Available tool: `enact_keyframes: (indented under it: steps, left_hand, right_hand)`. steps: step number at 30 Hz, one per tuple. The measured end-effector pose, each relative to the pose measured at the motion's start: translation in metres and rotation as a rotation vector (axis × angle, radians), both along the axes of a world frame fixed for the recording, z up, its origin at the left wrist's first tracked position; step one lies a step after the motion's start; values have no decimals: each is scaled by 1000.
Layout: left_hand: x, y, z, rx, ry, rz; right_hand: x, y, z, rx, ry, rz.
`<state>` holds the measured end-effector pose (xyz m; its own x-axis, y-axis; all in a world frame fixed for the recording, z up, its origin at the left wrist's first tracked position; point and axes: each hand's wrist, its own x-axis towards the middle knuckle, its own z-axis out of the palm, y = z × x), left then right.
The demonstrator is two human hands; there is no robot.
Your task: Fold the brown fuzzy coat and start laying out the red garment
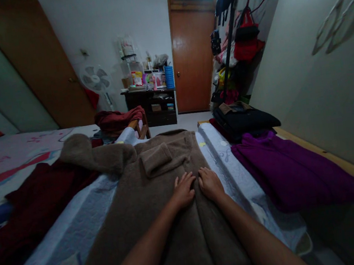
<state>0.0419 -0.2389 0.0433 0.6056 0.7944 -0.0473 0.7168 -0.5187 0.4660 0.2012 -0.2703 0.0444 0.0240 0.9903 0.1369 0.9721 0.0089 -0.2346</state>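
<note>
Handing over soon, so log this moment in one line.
left hand: on brown coat | right hand: on brown coat | purple garment: at right

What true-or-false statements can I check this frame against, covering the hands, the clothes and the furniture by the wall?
1. The left hand and right hand both rest on the brown garment. True.
2. The purple garment lies under the right hand. False: the purple garment lies off to the right, apart from both hands.
3. One brown sleeve stretches left, over a dark red garment. True.
4. The white fan stands on the dark cabinet. False: it stands left of the cabinet.
</note>
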Motion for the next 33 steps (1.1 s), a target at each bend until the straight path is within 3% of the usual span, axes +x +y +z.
enact_keyframes:
  steps: [7, 14, 21, 27, 33]
  left_hand:
    - [-7, -43, 16, -135, 56, -33]
    - [-6, -53, 8, -72, 91, -14]
    - [-6, -53, -7, 15, 42, 30]
    - [-7, -57, -9, 30, -1, 50]
    - [-8, -89, -5, 9, 0, 55]
  right_hand:
    - [2, -30, 0, -96, -31, 57]
    - [-2, -75, 2, -213, 2, 58]
    - [-9, -117, 6, -224, 28, 50]
    - [-9, -135, 6, -172, 37, 48]
    - [-11, -138, -1, -66, 32, 29]
